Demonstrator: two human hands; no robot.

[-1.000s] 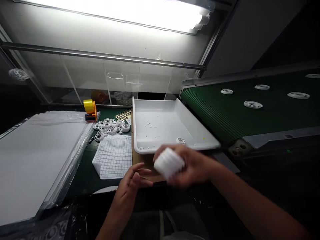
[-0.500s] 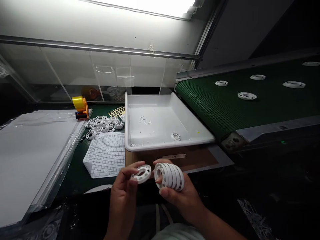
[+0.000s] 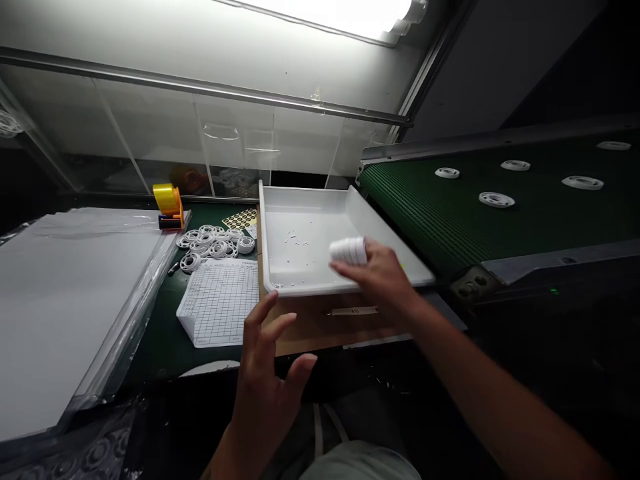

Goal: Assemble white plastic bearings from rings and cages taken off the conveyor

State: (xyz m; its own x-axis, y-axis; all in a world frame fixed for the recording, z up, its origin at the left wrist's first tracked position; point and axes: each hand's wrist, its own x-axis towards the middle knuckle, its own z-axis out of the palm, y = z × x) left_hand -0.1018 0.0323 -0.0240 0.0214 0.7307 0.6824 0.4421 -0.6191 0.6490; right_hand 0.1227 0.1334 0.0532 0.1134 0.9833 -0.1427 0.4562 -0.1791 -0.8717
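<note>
My right hand point(image 3: 383, 270) is closed around a stack of white plastic rings point(image 3: 349, 251), held over the front right part of the white tray point(image 3: 310, 291). The stack is a little blurred by motion. In front of the tray's near edge, my left hand point(image 3: 273, 353) is raised with its fingers apart and nothing in it. Small white scraps lie on the tray's floor. The single ring seen in the tray earlier does not show now. Left of the tray, a pile of white rings point(image 3: 219, 248) rests on the green table.
A gridded paper sheet point(image 3: 225, 303) lies left of the tray, near a tape dispenser point(image 3: 170, 207) and a sticker sheet point(image 3: 241, 219). White plastic sheets point(image 3: 75, 293) cover the left side. Several rings sit on the green conveyor point(image 3: 425, 207) at right. A cardboard box point(image 3: 310, 330) is under the tray.
My right hand has moved forward with the stack, from before the tray to above it. My left hand no longer holds its single ring and has opened. The view has shifted slightly.
</note>
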